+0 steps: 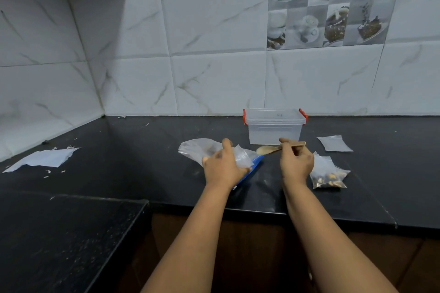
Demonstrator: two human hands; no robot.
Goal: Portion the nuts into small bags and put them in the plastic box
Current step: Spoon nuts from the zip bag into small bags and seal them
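The small clear bag (240,156) being filled sits between the two hands on the black table (142,150), just in front of the plastic box (273,129). The left hand (221,166) grips it with fingers curled round the crumpled plastic, its mouth turned rightward toward the spoon; a blue-edged packet (252,171) lies partly beneath that hand, and a larger clear bag (197,148) spreads out to its left. The right hand (296,163) pinches the handle of a wooden spoon (273,148), whose long axis runs nearly level, left to right, bowl at the bag's opening; whether the bowl carries nuts cannot be told. The coming move seems to turn on this line: the spoon needs to travel a little further left along its own axis into the mouth, so the right hand is the working one while the left steadies. To the right, near the right wrist, lies a filled bag of nuts (329,176), and beyond it an empty flat bag (334,143). The box stands lidded, red clips (244,120) at its ends, apparently holding no bags yet. Torn paper (42,159) lies far left.
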